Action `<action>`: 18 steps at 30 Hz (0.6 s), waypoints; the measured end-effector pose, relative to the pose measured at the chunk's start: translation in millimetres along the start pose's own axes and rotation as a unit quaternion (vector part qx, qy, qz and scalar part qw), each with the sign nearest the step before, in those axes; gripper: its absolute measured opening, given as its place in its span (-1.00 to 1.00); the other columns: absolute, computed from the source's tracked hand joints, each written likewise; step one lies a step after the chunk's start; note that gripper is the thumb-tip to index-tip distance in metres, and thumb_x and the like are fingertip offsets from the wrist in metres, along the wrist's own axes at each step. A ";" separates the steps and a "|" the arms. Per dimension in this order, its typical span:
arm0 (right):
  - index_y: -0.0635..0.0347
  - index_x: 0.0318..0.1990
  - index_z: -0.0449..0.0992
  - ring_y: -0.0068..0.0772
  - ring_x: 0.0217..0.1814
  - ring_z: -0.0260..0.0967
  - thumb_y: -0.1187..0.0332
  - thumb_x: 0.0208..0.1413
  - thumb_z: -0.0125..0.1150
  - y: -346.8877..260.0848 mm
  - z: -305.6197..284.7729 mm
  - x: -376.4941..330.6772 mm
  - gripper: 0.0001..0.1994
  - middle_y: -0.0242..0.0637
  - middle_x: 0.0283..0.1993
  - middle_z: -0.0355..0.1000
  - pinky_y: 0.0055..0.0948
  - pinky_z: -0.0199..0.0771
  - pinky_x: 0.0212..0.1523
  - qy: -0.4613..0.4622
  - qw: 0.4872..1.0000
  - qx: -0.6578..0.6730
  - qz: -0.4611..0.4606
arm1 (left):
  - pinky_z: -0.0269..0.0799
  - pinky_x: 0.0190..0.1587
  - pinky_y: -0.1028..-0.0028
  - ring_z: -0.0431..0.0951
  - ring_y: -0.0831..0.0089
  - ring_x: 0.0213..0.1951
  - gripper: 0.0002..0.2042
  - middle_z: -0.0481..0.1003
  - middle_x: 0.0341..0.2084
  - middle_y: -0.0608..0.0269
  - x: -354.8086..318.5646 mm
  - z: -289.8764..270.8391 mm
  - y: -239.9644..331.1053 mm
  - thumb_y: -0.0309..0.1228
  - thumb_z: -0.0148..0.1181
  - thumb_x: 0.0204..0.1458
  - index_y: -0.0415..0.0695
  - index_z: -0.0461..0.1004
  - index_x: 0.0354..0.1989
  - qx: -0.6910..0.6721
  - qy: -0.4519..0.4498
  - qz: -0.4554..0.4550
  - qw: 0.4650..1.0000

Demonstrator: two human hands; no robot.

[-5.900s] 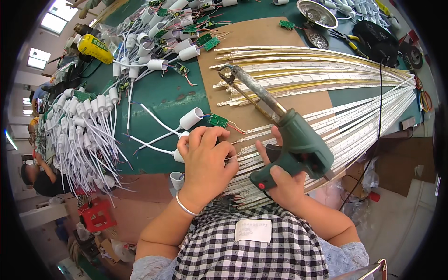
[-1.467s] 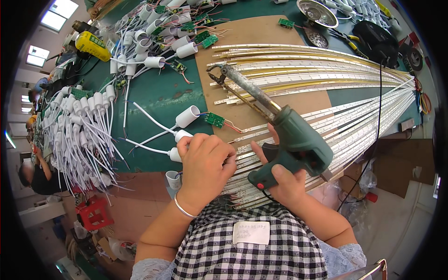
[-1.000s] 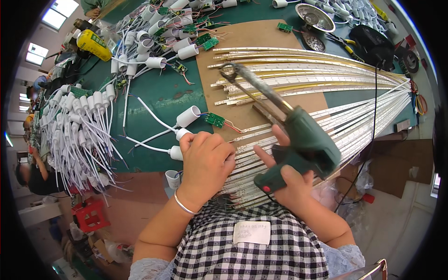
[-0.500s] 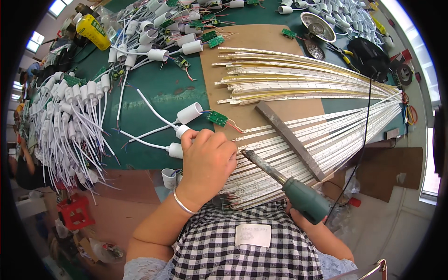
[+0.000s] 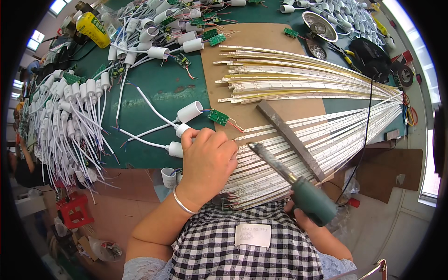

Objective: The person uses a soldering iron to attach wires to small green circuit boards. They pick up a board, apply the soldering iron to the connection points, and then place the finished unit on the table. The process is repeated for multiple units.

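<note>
My left hand (image 5: 207,161) is closed, palm down, over the left ends of the white LED strips (image 5: 298,151). Its fingertips are bent out of sight, so what they pinch is hidden. White end caps with cables (image 5: 183,129) lie against its thumb side. A small green circuit board (image 5: 218,117) sits just beyond the knuckles, its thin wires reaching the end of one strip. At my apron's right edge, my right hand (image 5: 303,220), mostly hidden, grips a soldering iron (image 5: 315,200) with a green handle. The iron's dark tip hovers over the strips, beside my left hand.
A dark metal bar (image 5: 289,140) lies across the strips. More strips (image 5: 289,77) rest on a brown board (image 5: 261,37). Piles of white capped cables (image 5: 70,107) cover the left. A metal dish (image 5: 319,26) and pliers (image 5: 346,57) stand far right; a black cord (image 5: 366,126) hangs across.
The soldering iron has shifted to the right, and its tip has drawn away from my left hand. My left hand stays in place.
</note>
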State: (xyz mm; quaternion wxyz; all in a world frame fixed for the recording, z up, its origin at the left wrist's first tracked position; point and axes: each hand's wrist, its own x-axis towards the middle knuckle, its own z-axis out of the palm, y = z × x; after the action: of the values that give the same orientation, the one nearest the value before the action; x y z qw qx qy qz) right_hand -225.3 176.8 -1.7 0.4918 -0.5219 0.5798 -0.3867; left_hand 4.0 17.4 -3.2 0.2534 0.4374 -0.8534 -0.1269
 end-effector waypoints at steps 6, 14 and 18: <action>0.39 0.13 0.19 -0.39 -0.41 0.42 0.12 0.09 0.14 4.5 -1.7 -5.6 -0.41 -0.20 -0.47 0.46 -0.51 0.40 -0.29 0.050 0.994 0.100 0.013 | 0.07 -0.12 0.28 0.35 0.40 -0.34 -0.90 0.35 -0.55 0.42 -2.7 0.3 -0.9 -0.47 0.24 -0.30 0.00 0.42 -0.61 0.004 -0.016 -0.002 1.000; 0.41 0.12 0.15 -0.35 -0.40 0.44 0.27 0.06 0.16 8.2 0.8 2.1 -0.45 -0.12 0.05 0.29 -0.48 0.48 -0.42 0.082 0.978 0.190 -0.038 | 0.05 -0.10 0.25 0.33 0.40 -0.25 -0.91 0.34 -0.49 0.45 -3.5 -3.3 0.0 -0.44 0.25 -0.29 0.02 0.47 -0.57 0.022 -0.014 -0.005 1.000; 0.41 0.12 0.14 -0.38 -0.43 0.41 0.35 0.08 0.09 12.7 -1.2 1.1 -0.51 -0.07 -0.04 0.33 -0.53 0.44 -0.47 0.065 0.978 0.198 -0.028 | 0.02 -0.08 0.22 0.30 0.40 -0.20 -0.90 0.33 -0.43 0.48 -2.8 -7.1 4.8 -0.44 0.27 -0.31 0.03 0.49 -0.56 0.045 -0.015 -0.012 0.999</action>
State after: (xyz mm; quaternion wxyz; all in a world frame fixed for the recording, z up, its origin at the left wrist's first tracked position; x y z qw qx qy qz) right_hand -229.3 177.6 -13.8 0.5360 -0.4038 0.5075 -0.5405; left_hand 5.9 22.5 4.0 0.2194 0.4568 -0.8565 -0.0982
